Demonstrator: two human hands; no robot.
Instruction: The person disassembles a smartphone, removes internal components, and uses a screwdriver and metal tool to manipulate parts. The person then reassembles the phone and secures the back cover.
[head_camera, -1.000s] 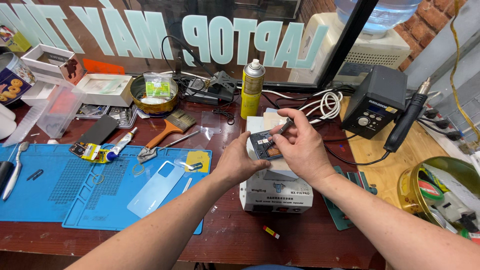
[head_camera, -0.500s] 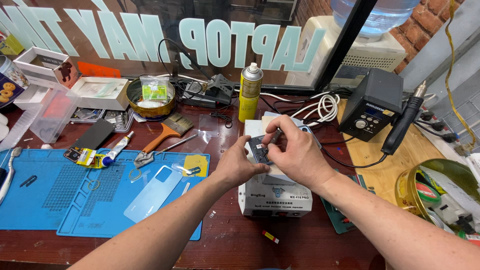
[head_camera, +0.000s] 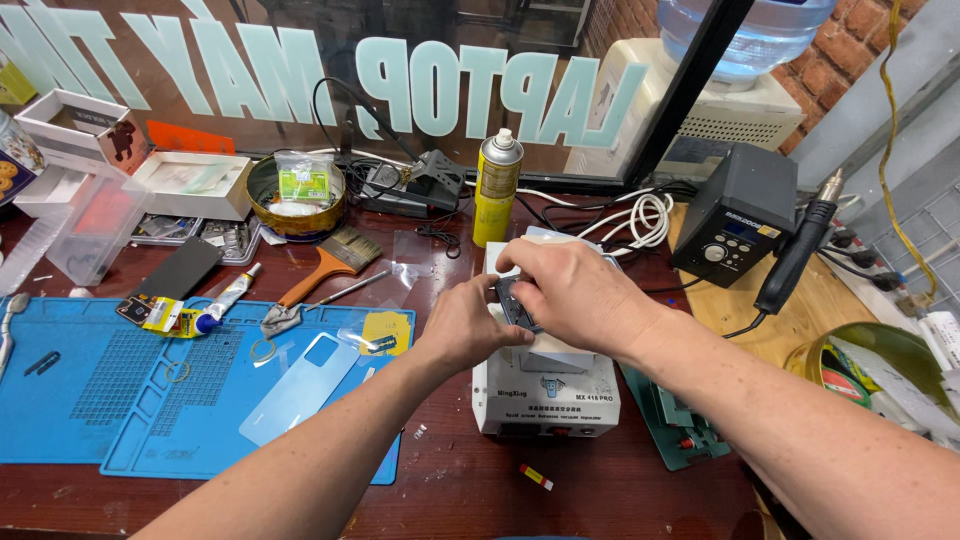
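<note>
Both my hands meet over a white box-shaped heating machine (head_camera: 545, 395) at the middle of the bench. My left hand (head_camera: 470, 325) grips the left end of a small dark phone part (head_camera: 512, 305). My right hand (head_camera: 570, 290) lies over the same part from above, fingers curled on it, and hides most of it. The part sits low over the machine's top plate; I cannot tell whether it touches.
A blue work mat (head_camera: 150, 400) at left carries a pale blue phone back cover (head_camera: 300, 388), a glue tube (head_camera: 200, 318) and a brush (head_camera: 325, 265). A yellow spray can (head_camera: 497, 190) stands behind the machine. A black soldering station (head_camera: 735, 215) with its handpiece (head_camera: 795, 260) is at right.
The hands have lowered the dark part from in front of me down onto the machine's top. My right hand now covers it instead of pinching its corner.
</note>
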